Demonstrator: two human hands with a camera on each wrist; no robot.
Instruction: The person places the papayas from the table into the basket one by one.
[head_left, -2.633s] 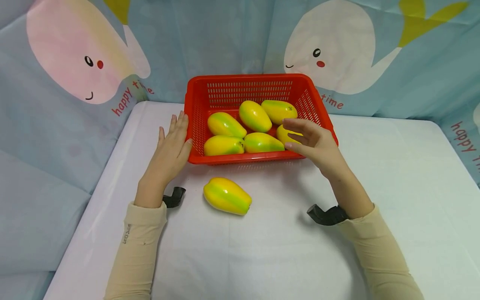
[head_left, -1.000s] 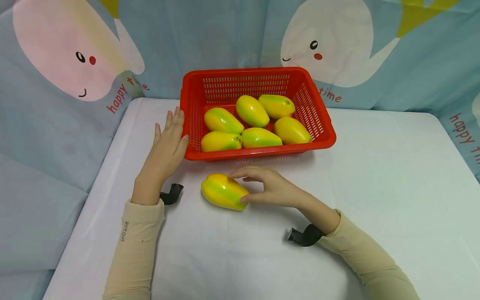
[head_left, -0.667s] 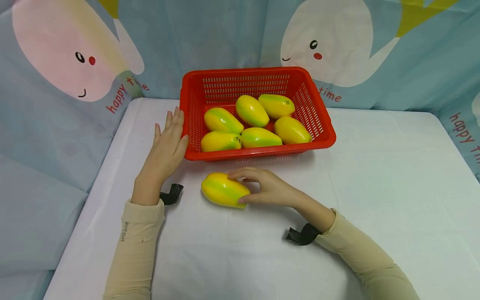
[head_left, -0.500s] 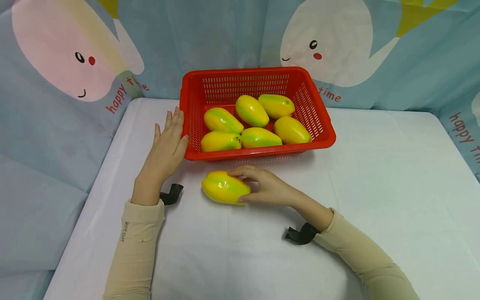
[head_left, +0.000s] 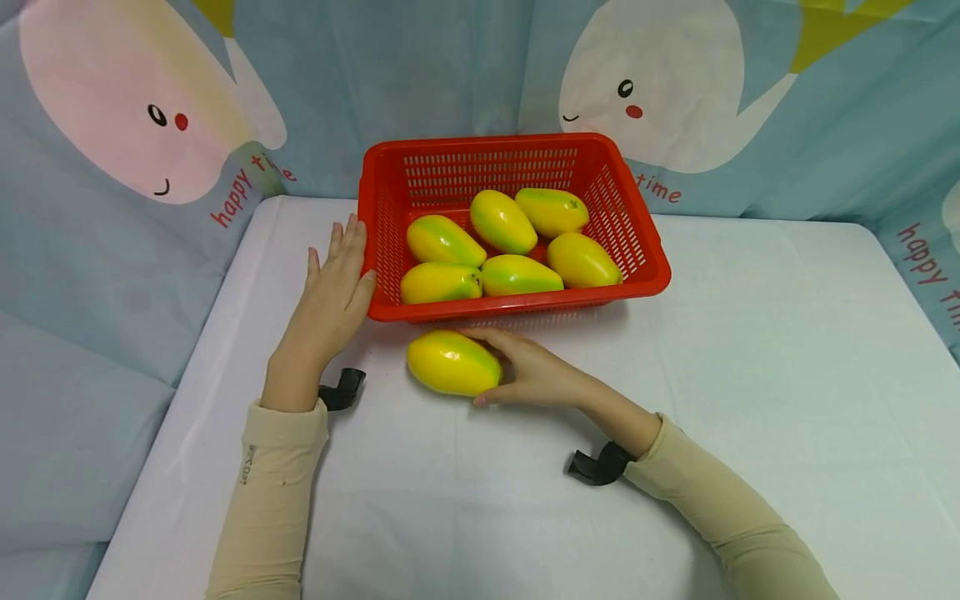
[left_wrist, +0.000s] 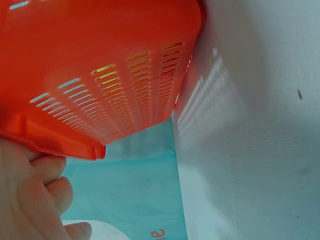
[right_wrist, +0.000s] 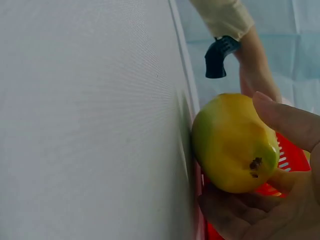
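Note:
A yellow-green papaya lies on the white table in front of the red basket. My right hand grips its right end, with the thumb on the near side and the fingers round the far side. In the right wrist view the papaya shows its dark stem mark between thumb and fingers, close to the tabletop. My left hand rests with extended fingers against the left rim of the red basket. From the left wrist, the hand touches the basket rim from outside.
Several papayas, one of them a papaya near the middle, lie inside the basket. A blue curtain with whale prints hangs behind the table. Black camera mounts sit at both wrists.
My right hand has come from above the basket to the papaya and taken hold of it. The papaya has turned over and shifted slightly towards the basket. The left hand stays on the rim.

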